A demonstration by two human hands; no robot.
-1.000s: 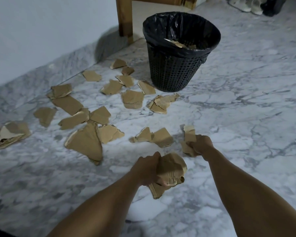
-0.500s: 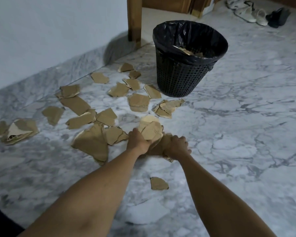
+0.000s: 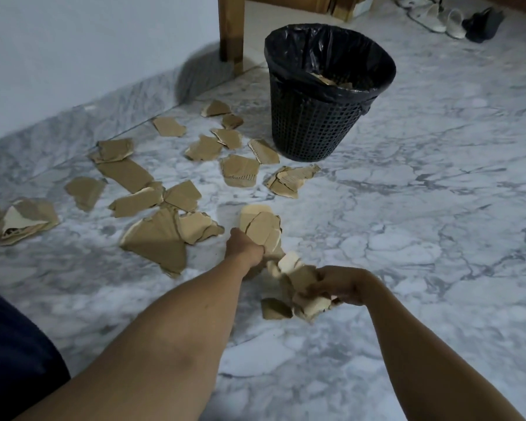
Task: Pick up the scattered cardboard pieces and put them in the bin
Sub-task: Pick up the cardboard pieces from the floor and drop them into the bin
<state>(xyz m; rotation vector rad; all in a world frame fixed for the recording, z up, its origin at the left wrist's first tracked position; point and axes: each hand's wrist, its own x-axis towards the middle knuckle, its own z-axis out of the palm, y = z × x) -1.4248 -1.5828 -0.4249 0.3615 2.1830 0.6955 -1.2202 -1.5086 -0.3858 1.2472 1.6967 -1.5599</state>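
Several torn brown cardboard pieces (image 3: 157, 238) lie scattered on the marble floor (image 3: 422, 238), left of and in front of a black mesh bin (image 3: 313, 129) lined with a black bag. Some scraps show inside the bin. My left hand (image 3: 245, 246) grips a bunch of cardboard pieces (image 3: 261, 227) that stick up from its fist. My right hand (image 3: 343, 284) holds a second clump of cardboard scraps (image 3: 304, 287) low over the floor, nearer to me. One small piece (image 3: 275, 309) lies on the floor just below that clump.
A wooden furniture leg (image 3: 231, 28) stands behind the bin beside the white wall (image 3: 88, 44). Shoes (image 3: 456, 21) sit at the far right. A dark garment (image 3: 9, 360) fills the lower left corner.
My right hand has drawn back toward me from beside the left one, now holding its own clump of scraps. The left hand has stayed put with its bunch.
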